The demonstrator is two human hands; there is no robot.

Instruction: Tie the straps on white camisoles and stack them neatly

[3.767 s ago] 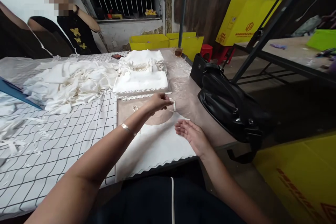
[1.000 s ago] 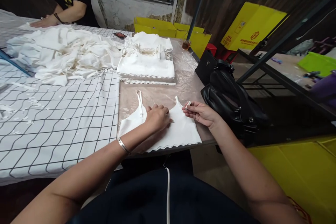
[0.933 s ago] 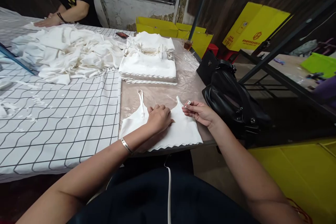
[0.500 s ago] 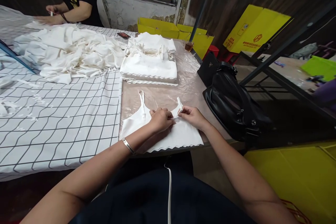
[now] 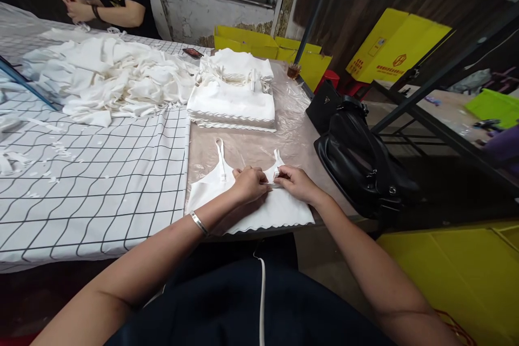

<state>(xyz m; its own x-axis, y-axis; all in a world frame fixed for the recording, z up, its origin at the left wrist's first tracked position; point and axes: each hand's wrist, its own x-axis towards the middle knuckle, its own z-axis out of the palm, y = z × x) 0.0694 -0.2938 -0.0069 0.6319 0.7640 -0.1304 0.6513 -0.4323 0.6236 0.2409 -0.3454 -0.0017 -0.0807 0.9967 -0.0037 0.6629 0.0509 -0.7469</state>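
Note:
A white camisole [image 5: 259,211] with a scalloped hem lies flat before me at the table's front edge. Its left strap [image 5: 221,159] stretches away from me in a loop. My left hand [image 5: 249,184] is closed at the middle of the neckline, its fingertips pinching the fabric edge. Just to its right, my right hand [image 5: 295,181] pinches the camisole at the base of the right strap [image 5: 277,158]. The fingers cover part of the neckline, so the exact grip is partly hidden.
Folded white camisoles [image 5: 233,100] are stacked behind. A loose heap of white garments [image 5: 117,75] lies left on the checked cloth [image 5: 133,189]. Black bags [image 5: 352,146] sit at the right edge. A co-worker [image 5: 117,5] sits at the far left. Yellow boxes [image 5: 243,40] stand beyond the table.
My right hand has shifted slightly down and left, and the right strap now lies straighter. My left hand is nearly unmoved. The co-worker's hands have risen and come together.

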